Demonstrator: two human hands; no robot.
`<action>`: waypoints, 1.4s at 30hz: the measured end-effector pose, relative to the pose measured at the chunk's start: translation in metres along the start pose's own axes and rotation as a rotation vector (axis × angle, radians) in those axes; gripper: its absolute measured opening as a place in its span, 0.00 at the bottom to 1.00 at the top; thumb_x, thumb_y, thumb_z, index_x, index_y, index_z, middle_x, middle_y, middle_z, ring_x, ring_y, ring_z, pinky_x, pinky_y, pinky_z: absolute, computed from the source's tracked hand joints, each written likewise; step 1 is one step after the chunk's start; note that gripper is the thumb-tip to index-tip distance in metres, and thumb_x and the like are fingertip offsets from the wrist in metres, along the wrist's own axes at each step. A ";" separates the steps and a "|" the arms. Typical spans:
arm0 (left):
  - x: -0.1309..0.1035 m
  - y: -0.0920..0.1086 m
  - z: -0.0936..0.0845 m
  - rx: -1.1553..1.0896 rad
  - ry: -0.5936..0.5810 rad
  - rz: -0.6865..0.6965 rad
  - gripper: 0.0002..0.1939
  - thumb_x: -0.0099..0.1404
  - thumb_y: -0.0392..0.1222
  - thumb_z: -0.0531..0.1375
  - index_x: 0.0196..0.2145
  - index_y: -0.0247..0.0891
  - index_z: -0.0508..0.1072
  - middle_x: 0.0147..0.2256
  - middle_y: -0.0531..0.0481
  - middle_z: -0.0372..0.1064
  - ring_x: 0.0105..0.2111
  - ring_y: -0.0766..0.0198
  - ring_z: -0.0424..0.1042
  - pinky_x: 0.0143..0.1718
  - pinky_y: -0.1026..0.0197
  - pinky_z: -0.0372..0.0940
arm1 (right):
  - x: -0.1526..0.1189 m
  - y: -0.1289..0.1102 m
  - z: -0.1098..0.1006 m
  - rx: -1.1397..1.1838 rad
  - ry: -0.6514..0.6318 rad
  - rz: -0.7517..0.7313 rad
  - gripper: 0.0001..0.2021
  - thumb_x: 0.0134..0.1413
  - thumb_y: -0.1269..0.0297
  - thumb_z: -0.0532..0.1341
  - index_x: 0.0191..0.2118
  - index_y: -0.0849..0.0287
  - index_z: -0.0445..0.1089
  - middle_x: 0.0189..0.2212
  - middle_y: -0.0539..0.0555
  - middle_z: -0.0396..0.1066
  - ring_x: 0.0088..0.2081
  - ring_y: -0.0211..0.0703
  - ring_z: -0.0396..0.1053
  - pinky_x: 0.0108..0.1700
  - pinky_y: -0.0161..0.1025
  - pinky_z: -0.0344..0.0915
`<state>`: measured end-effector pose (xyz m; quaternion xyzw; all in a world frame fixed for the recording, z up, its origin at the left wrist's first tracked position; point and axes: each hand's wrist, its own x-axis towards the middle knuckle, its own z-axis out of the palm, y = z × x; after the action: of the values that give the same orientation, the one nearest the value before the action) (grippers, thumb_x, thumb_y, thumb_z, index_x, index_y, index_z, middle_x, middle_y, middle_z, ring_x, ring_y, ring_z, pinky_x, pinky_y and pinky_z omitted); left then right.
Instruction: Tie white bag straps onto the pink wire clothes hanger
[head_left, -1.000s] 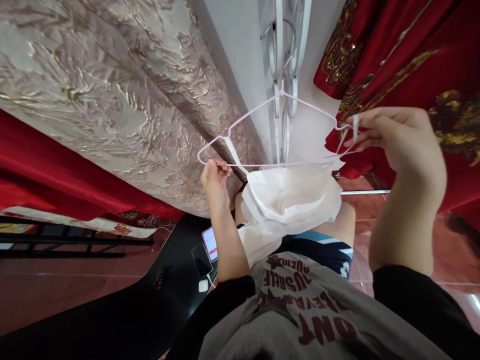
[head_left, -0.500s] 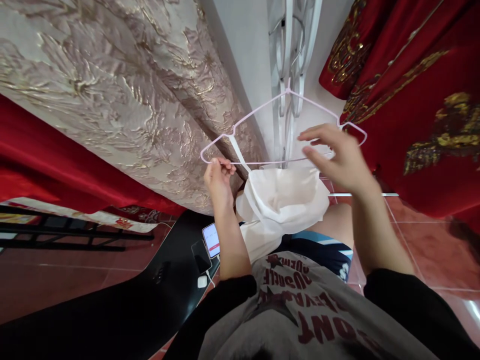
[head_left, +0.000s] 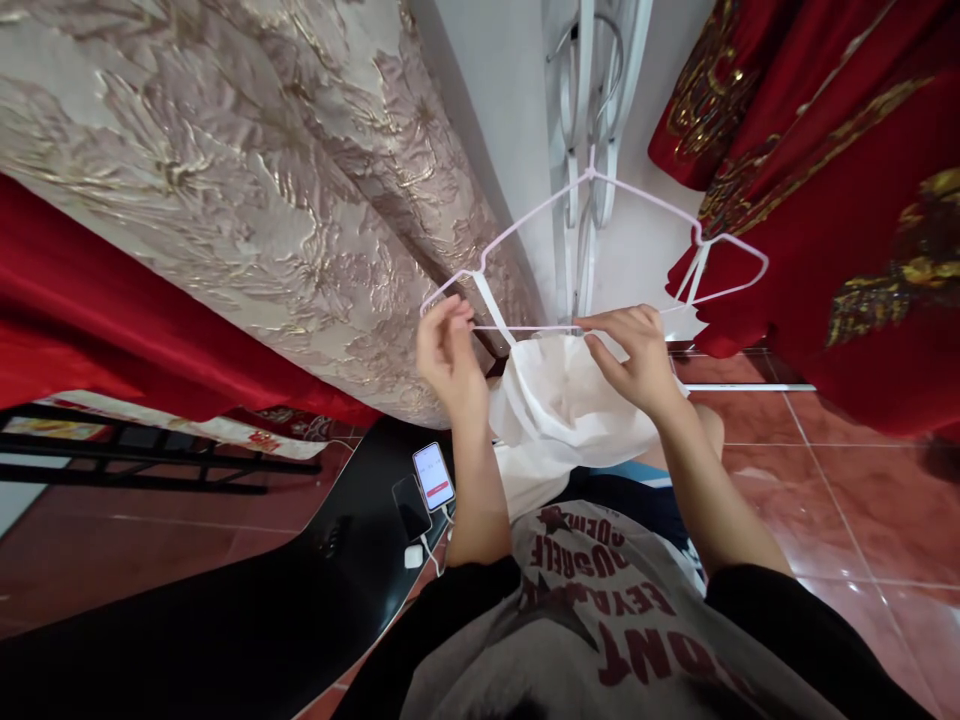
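A thin pink clothes hanger [head_left: 536,213] is held up in front of me. White straps [head_left: 491,305] sit in its notches on both sides, and a white strappy garment [head_left: 536,400] hangs from them down over my lap. My left hand [head_left: 454,350] is closed around the hanger's left corner, which its fingers partly cover. At the middle of the bottom bar, my right hand [head_left: 634,360] pinches the bar between thumb and index finger, just above the garment's open top. The hanger's right corner is untouched.
A white metal rack [head_left: 589,110] stands straight ahead. Embossed beige fabric [head_left: 300,180] hangs at the left, red fabric with gold decoration [head_left: 817,220] at the right. Two phones, one a lit phone [head_left: 434,475], and a small white case [head_left: 413,556] lie on a black surface [head_left: 247,600].
My right hand has moved left and down from near the hanger's right side, closing its fingertips at the bottom bar. The hanger appears shifted slightly right in view.
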<state>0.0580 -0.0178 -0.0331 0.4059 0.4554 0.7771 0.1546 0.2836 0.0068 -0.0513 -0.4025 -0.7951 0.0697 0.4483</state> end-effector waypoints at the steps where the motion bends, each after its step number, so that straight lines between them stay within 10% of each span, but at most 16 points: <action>1: 0.003 0.005 0.003 0.001 -0.094 -0.043 0.06 0.74 0.44 0.66 0.44 0.41 0.80 0.43 0.46 0.78 0.45 0.60 0.80 0.51 0.60 0.73 | 0.000 0.001 0.000 0.000 0.002 -0.001 0.13 0.73 0.60 0.59 0.51 0.48 0.81 0.42 0.53 0.84 0.43 0.50 0.77 0.55 0.53 0.63; 6: 0.018 0.025 0.011 -0.092 -0.350 -0.218 0.09 0.70 0.46 0.71 0.37 0.42 0.77 0.33 0.49 0.79 0.38 0.58 0.81 0.45 0.58 0.75 | 0.002 0.003 -0.002 0.014 0.028 0.045 0.11 0.72 0.60 0.60 0.45 0.50 0.82 0.37 0.52 0.83 0.40 0.49 0.75 0.54 0.52 0.62; 16: 0.045 0.016 -0.035 -0.259 0.091 -0.129 0.08 0.75 0.37 0.60 0.46 0.45 0.79 0.50 0.50 0.83 0.56 0.60 0.81 0.64 0.54 0.70 | 0.003 0.004 -0.010 0.032 0.014 0.034 0.09 0.71 0.62 0.62 0.44 0.51 0.81 0.36 0.50 0.83 0.39 0.48 0.76 0.53 0.51 0.62; 22: 0.017 -0.007 -0.031 -0.207 -0.123 -0.372 0.15 0.70 0.54 0.68 0.44 0.39 0.81 0.44 0.41 0.85 0.48 0.54 0.85 0.57 0.52 0.75 | -0.001 -0.008 0.000 0.068 -0.038 0.014 0.12 0.72 0.63 0.60 0.51 0.50 0.80 0.44 0.52 0.84 0.45 0.49 0.78 0.56 0.53 0.64; 28: 0.008 -0.009 -0.017 -0.236 -0.137 -0.332 0.21 0.70 0.62 0.66 0.34 0.41 0.73 0.31 0.47 0.81 0.37 0.56 0.85 0.46 0.56 0.77 | -0.005 -0.013 -0.010 0.171 0.049 0.019 0.13 0.70 0.62 0.62 0.55 0.48 0.79 0.53 0.53 0.82 0.56 0.51 0.78 0.61 0.55 0.70; 33: 0.014 -0.011 -0.018 -0.230 -0.133 -0.333 0.21 0.71 0.61 0.65 0.33 0.42 0.69 0.31 0.48 0.81 0.34 0.58 0.84 0.43 0.58 0.76 | -0.009 0.016 -0.036 0.306 0.549 0.304 0.13 0.65 0.59 0.65 0.54 0.52 0.77 0.50 0.57 0.78 0.45 0.45 0.77 0.49 0.49 0.76; 38: 0.017 -0.011 -0.016 -0.218 -0.128 -0.353 0.22 0.71 0.62 0.66 0.31 0.42 0.68 0.30 0.49 0.80 0.34 0.59 0.84 0.45 0.57 0.77 | 0.002 0.022 -0.058 0.516 0.275 0.530 0.15 0.57 0.61 0.68 0.50 0.56 0.79 0.42 0.55 0.81 0.35 0.40 0.75 0.41 0.44 0.74; 42: 0.016 -0.010 -0.014 -0.216 -0.107 -0.359 0.23 0.71 0.63 0.66 0.31 0.42 0.68 0.29 0.50 0.79 0.33 0.59 0.83 0.43 0.58 0.77 | 0.016 0.009 -0.064 0.596 0.347 0.599 0.09 0.51 0.62 0.70 0.39 0.56 0.80 0.33 0.51 0.79 0.28 0.34 0.68 0.33 0.39 0.68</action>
<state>0.0356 -0.0113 -0.0369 0.3400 0.4258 0.7586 0.3571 0.3342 0.0081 -0.0073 -0.4739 -0.5020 0.3534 0.6313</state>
